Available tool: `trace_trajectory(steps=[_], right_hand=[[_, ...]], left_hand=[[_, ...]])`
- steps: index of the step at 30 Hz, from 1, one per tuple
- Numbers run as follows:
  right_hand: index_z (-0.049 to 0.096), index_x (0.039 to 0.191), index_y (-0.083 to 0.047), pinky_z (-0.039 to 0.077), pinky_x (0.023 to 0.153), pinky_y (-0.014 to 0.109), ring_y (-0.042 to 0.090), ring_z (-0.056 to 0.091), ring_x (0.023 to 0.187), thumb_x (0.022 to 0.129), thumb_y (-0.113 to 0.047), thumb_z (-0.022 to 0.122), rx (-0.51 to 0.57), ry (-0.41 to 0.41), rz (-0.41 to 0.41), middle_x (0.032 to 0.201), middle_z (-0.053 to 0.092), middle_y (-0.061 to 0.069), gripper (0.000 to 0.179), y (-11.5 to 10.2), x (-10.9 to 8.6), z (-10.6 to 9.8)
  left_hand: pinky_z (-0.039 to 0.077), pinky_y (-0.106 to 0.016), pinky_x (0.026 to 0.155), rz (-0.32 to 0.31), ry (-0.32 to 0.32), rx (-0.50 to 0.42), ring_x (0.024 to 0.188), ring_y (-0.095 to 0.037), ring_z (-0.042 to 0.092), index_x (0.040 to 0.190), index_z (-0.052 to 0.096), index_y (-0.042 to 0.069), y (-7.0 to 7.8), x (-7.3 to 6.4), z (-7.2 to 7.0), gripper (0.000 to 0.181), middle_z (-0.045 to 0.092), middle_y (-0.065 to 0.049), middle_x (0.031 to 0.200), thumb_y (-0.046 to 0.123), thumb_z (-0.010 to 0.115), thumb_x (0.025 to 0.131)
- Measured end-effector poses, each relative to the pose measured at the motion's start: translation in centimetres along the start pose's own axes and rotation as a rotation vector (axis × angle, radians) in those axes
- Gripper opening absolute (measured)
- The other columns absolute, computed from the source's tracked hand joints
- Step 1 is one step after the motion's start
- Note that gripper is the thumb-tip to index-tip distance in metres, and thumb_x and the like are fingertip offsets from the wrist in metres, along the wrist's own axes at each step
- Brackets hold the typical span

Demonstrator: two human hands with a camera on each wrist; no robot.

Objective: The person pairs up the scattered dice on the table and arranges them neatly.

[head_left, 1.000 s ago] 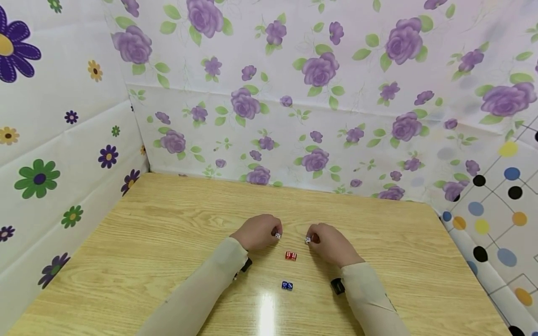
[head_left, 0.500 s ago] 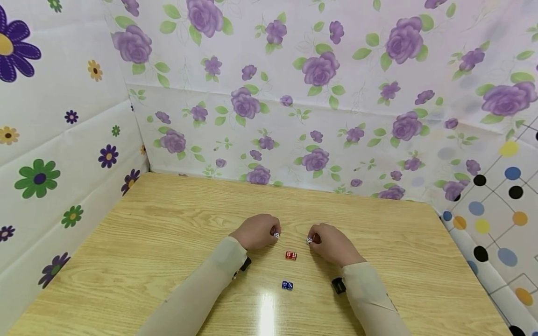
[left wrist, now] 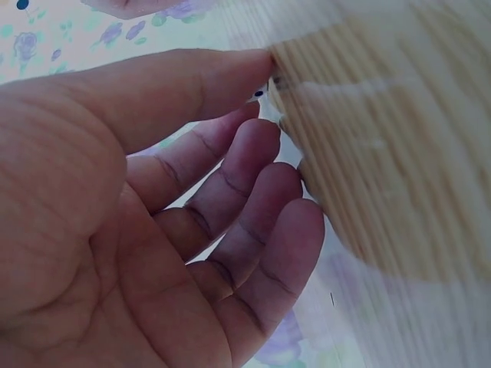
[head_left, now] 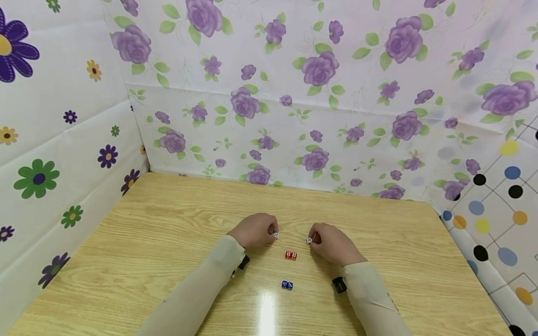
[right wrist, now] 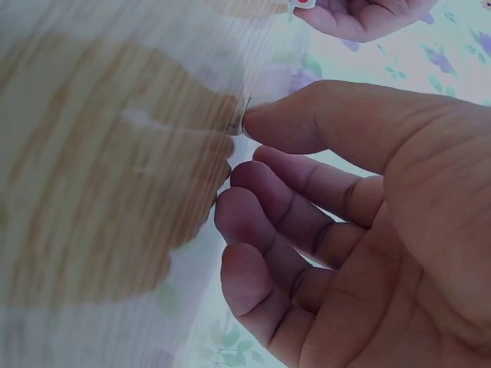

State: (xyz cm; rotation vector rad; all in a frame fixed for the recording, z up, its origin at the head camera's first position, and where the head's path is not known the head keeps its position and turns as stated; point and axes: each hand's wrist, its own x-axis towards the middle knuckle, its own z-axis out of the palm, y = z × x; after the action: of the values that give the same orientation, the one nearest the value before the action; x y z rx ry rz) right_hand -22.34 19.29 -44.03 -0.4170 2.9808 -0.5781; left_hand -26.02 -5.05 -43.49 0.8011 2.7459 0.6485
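In the head view my left hand (head_left: 255, 230) is low over the middle of the table, thumb and index finger pinching a white die (head_left: 276, 235). The left wrist view shows that thumb (left wrist: 192, 80) reaching the tabletop, the die mostly hidden behind its tip. To the right, my right hand (head_left: 333, 242) pinches a second white die (head_left: 309, 240) at its fingertips. In the right wrist view the other fingers (right wrist: 245, 280) curl loosely beside the thumb. Between and nearer than the hands lies a pair of red dice (head_left: 291, 255), side by side.
Closer to the body, a pair of blue dice (head_left: 287, 285) sits side by side on the wooden table (head_left: 176, 210). A flowered cloth wall (head_left: 269, 140) rises behind the table's far edge, with patterned sheets at left and right.
My left hand has shifted slightly left with its white die. The right hand has moved a touch to the right, so the gap between the two dice is wider. Red and blue dice stay put.
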Motion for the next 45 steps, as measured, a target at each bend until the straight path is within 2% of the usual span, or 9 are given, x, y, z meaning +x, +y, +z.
trace_trajectory(steps=[12,21,30,45], right_hand=[[0.063,0.086,-0.018,0.043,0.065,0.03,0.009,0.05,0.067,0.087,-0.018,0.069,-0.007,-0.008,0.003,0.077,0.056,-0.008,0.006,-0.2,0.0,0.0],[0.063,0.085,-0.018,0.043,0.065,0.03,0.009,0.05,0.067,0.087,-0.018,0.069,-0.004,-0.001,-0.004,0.076,0.056,-0.008,0.007,-0.3,0.1,-0.1],[0.062,0.083,-0.019,0.042,0.063,0.03,0.011,0.049,0.066,0.087,-0.019,0.069,0.005,-0.001,0.001,0.074,0.055,-0.008,0.008,-0.3,0.4,0.3],[0.064,0.089,-0.015,0.042,0.066,0.031,0.012,0.049,0.067,0.083,-0.017,0.071,0.023,-0.015,0.03,0.074,0.056,-0.006,0.009,0.0,0.7,-0.7]], left_hand=[[0.044,-0.03,0.069,0.003,-0.004,-0.018,0.071,-0.011,0.052,0.09,0.064,0.017,-0.1,-0.1,-0.2,0.006,0.057,0.009,0.078,0.019,0.068,0.086],[0.044,-0.028,0.069,0.011,-0.001,0.017,0.071,-0.009,0.053,0.091,0.063,0.018,-0.1,0.2,0.0,0.008,0.057,0.009,0.079,0.023,0.068,0.088],[0.045,-0.029,0.071,-0.001,-0.005,-0.014,0.072,-0.01,0.054,0.095,0.062,0.016,0.1,0.4,0.0,0.01,0.057,0.009,0.081,0.022,0.067,0.088],[0.045,-0.029,0.07,0.015,-0.043,0.034,0.074,-0.009,0.054,0.097,0.062,0.017,1.7,2.0,0.5,0.012,0.057,0.01,0.083,0.023,0.068,0.088]])
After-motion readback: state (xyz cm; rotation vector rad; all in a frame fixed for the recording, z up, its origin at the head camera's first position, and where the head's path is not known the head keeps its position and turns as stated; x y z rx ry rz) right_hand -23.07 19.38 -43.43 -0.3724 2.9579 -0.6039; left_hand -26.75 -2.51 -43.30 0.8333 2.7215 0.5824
